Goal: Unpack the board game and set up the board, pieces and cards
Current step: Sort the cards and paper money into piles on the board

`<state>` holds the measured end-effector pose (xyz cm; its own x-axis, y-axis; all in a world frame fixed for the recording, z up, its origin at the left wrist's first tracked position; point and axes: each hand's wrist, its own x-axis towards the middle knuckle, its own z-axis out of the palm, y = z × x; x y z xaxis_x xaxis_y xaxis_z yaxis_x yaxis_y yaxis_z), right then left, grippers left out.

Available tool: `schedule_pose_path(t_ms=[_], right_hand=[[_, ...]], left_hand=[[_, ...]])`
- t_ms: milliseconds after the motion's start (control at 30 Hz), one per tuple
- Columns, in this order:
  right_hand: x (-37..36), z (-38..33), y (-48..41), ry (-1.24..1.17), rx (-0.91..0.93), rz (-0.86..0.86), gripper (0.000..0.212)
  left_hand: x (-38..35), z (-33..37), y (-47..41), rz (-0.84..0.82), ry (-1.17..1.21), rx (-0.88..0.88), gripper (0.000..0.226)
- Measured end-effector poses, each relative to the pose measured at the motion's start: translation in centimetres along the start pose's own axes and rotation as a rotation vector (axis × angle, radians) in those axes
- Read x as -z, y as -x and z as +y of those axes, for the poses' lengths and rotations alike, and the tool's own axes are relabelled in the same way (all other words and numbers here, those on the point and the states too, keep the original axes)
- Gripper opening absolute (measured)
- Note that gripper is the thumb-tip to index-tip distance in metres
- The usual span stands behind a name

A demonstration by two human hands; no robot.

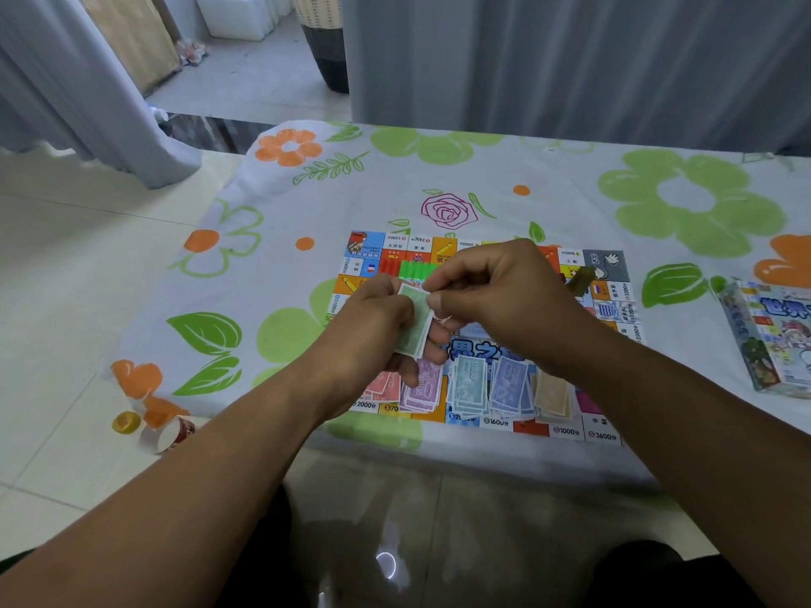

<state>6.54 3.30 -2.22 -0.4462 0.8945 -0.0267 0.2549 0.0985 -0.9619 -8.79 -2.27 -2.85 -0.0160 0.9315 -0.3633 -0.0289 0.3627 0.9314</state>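
Note:
A colourful game board (608, 274) lies flat on the flowered tablecloth. Above its middle my left hand (373, 326) grips a small stack of green paper notes (417, 322). My right hand (496, 291) pinches the top edge of that stack with thumb and forefinger. On the board's near side lie sorted piles of play money: red (382, 383), purple (423, 388), teal (469, 383), blue (511, 383) and tan (553, 390). A row of green plastic pieces (414, 269) and a few red ones (388, 263) stand near the far left of the board.
The game box (772, 335) lies at the right on the tablecloth (570, 190). Tape rolls (166, 432) sit on the floor off the table's left corner. Grey curtains hang behind, and a tall vase (327, 41) stands on the floor beyond.

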Motion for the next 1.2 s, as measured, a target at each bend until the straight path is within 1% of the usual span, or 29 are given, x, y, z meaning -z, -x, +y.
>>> schedule_pose_path(t_ms=[133,267,467,600,833,967,1100,1200], right_hand=[[0.0,0.2,-0.2,-0.058,-0.09,0.02,0.009],[-0.1,0.4,-0.3,-0.082,-0.119,0.017,0.009],[-0.7,0.3,-0.4,-0.103,-0.108,-0.003,0.008],[-1.2,0.4,-0.7,-0.1,-0.088,-0.015,0.011],[-2.0,0.2,-0.9,-0.032,-0.066,-0.057,0.009],[-2.5,0.1,-1.0,-0.026,-0.062,-0.025,0.013],[-3.1,-0.1,-0.9,-0.016,-0.036,0.008,0.007],[-3.6,0.3,-1.1,-0.025,-0.053,0.027,0.006]], left_hand=[[0.3,-0.1,0.0,-0.031,0.001,0.04,0.032],[0.7,-0.1,0.0,-0.034,0.018,0.085,0.03],[0.8,-0.7,-0.1,0.004,-0.041,0.064,0.031],[1.2,-0.7,0.0,0.009,-0.042,0.042,0.032],[1.8,-0.8,0.2,0.037,-0.022,0.057,0.032],[2.0,-0.8,0.3,0.044,-0.024,0.029,0.033],[2.3,-0.9,0.4,0.058,-0.027,0.014,0.034],[2.6,-1.0,0.6,0.064,-0.019,0.017,0.035]])
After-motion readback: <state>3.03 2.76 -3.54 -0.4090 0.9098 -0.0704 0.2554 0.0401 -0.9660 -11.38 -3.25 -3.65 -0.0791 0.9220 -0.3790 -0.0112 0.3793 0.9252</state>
